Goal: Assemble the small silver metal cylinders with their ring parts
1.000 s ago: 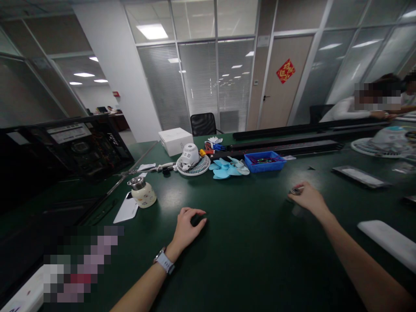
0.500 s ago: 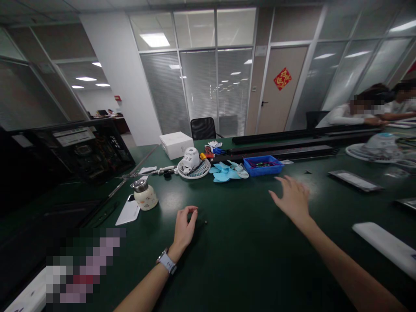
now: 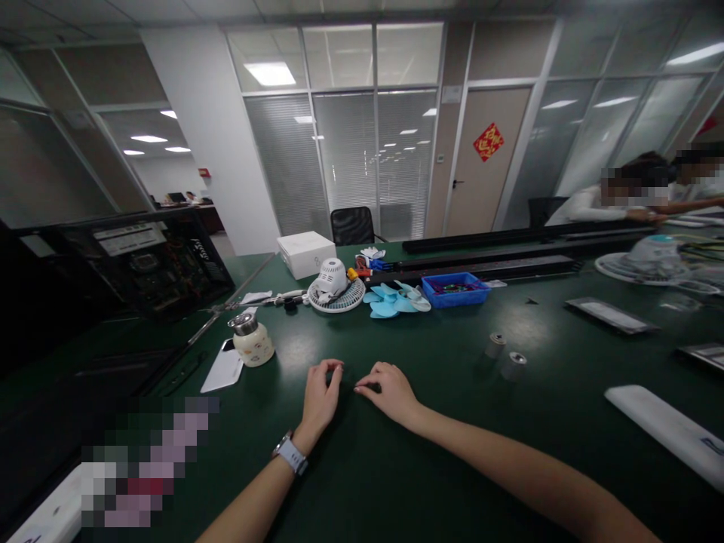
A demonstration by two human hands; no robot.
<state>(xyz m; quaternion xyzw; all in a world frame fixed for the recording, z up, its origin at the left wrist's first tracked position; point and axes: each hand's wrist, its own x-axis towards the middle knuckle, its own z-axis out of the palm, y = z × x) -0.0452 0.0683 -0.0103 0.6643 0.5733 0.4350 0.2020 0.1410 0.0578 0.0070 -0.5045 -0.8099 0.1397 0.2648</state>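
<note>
"Hands?"
"Left hand (image 3: pixel 321 396) loosely curled; right hand (image 3: pixel 391 394) just beside it, thumb and forefinger pinched. Anything gripped: cannot tell."
"What's near?"
"Front metal cylinder (image 3: pixel 513 367), rear metal cylinder (image 3: pixel 495 346): upright on table (image 3: pixel 351 483), close together, untouched, right of and beyond both hands."

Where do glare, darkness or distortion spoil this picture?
Head view: pale glare on glossy dark green tabletop, right of the round cream bottle and behind the two silver-grey metal cylinders; head view: the open black electronics casing sinks into shadow; head view: wide-angle distortion, the beige rectangular door slants; head view: too small to tell if the bare right hand pinches anything.
</note>
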